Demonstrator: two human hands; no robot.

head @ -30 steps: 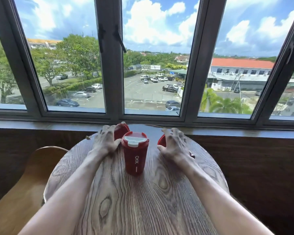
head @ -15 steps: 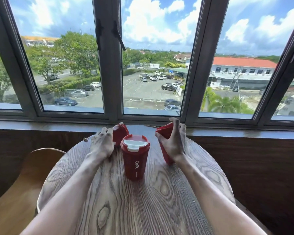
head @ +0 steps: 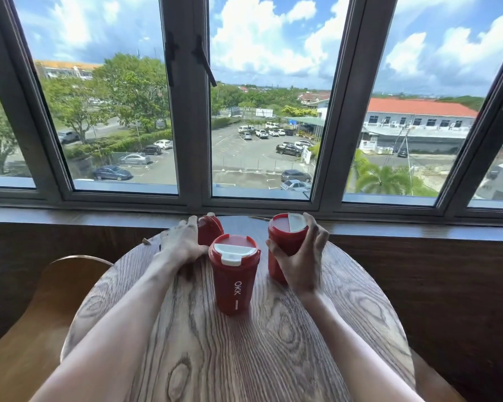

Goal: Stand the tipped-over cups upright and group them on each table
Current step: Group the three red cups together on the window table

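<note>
Three red lidded cups are on a round wooden table. The middle cup, marked OKK with a white lid flap, stands upright. To its right, a second cup is upright with my right hand wrapped around its side. Behind and left of the middle cup, the third cup lies tipped on its side, lid toward me. My left hand rests over it, fingers curled on its body, which is mostly hidden.
A wooden chair back curves at the table's left. A window sill and dark wood wall panel run directly behind the table. A small brown scrap lies near the table's far left edge.
My right hand has lifted its cup from lying on the table to standing upright. My left hand has stayed on the tipped cup at the far left.
</note>
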